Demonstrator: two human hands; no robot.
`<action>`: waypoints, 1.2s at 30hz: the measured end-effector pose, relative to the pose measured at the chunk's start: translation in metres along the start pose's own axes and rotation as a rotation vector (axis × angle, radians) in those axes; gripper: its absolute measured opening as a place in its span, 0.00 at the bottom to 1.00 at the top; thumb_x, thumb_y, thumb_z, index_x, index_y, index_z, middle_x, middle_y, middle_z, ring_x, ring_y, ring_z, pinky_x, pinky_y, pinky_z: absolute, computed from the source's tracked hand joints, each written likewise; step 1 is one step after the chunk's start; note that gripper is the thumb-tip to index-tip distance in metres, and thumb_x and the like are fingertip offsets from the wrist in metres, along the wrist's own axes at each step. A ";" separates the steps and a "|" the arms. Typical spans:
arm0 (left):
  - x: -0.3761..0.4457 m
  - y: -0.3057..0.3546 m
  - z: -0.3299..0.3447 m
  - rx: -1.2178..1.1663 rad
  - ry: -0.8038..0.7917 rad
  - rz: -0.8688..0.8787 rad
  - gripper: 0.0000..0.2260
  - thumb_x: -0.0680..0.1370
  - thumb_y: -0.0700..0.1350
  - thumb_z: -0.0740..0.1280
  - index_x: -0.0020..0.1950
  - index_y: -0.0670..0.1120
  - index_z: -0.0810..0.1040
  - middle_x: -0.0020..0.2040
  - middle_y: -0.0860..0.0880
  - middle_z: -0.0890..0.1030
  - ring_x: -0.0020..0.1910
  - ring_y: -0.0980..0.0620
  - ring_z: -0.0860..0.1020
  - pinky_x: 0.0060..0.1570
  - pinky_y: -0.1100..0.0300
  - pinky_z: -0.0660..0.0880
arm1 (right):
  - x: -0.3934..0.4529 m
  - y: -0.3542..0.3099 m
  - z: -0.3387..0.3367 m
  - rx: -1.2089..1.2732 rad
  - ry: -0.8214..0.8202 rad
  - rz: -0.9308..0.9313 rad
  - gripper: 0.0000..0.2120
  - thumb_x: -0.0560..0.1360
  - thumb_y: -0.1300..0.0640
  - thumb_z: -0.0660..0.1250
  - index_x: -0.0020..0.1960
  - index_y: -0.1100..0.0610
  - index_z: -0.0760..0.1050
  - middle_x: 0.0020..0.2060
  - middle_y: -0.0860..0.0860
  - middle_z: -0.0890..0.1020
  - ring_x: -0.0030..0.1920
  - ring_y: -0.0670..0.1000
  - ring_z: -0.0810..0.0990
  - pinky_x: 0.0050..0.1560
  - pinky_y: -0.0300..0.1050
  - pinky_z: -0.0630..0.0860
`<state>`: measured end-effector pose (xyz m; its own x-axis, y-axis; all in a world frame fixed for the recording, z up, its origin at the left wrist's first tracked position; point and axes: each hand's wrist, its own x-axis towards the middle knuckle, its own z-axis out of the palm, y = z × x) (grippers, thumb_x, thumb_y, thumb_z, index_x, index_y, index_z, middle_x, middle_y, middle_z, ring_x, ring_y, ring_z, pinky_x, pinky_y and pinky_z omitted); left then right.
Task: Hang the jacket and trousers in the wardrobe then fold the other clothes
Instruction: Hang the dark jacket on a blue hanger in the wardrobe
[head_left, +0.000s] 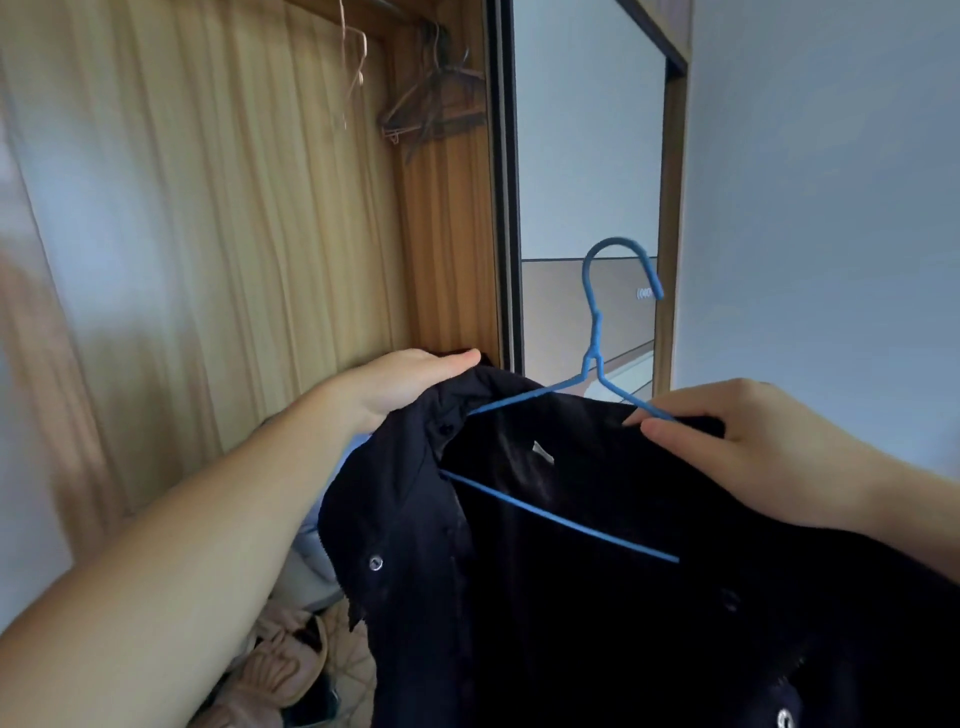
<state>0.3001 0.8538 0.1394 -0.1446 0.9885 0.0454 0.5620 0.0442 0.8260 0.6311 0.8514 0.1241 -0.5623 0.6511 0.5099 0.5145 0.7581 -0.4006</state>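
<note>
jacket (597, 545) is gripped at the collar by left hand (410, 384) while hanger (597, 364) is pinched by right hand (727, 431), fingers (670, 431) clamped, so the shoulders can be seated.

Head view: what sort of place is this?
Probably a bedroom, at an open wardrobe: empty hangers hang on its rail, and both hands hold a dark jacket on a blue hanger.

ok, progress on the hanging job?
Done: blue hanger is partly inside the dark jacket. In hand: left hand grips the collar, right hand pinches hanger and shoulder. Left: hook it on the wardrobe rail; trousers and folding not visible.
</note>
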 end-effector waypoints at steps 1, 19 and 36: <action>0.002 0.002 0.001 0.096 0.037 0.026 0.30 0.67 0.72 0.68 0.53 0.49 0.84 0.51 0.53 0.84 0.56 0.55 0.79 0.63 0.56 0.71 | -0.001 0.000 -0.002 0.018 0.020 0.007 0.12 0.76 0.46 0.62 0.47 0.48 0.83 0.43 0.50 0.84 0.46 0.49 0.81 0.52 0.41 0.74; -0.012 0.043 0.094 0.636 0.125 0.718 0.24 0.78 0.62 0.57 0.26 0.50 0.64 0.22 0.52 0.63 0.22 0.53 0.61 0.28 0.53 0.63 | -0.012 0.031 -0.036 0.427 -0.211 0.213 0.16 0.67 0.57 0.78 0.52 0.43 0.82 0.47 0.50 0.86 0.48 0.51 0.84 0.50 0.38 0.79; -0.001 0.065 0.081 0.748 0.398 0.879 0.23 0.81 0.54 0.59 0.27 0.56 0.56 0.22 0.56 0.59 0.22 0.53 0.60 0.27 0.61 0.56 | -0.024 0.047 -0.063 -0.351 -0.042 0.288 0.07 0.80 0.53 0.58 0.48 0.44 0.74 0.36 0.45 0.81 0.32 0.44 0.77 0.34 0.37 0.71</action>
<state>0.4032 0.8671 0.1476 0.3550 0.6163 0.7030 0.9052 -0.4145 -0.0937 0.7096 0.8686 0.1411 -0.3856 0.8402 0.3813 0.8381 0.4918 -0.2360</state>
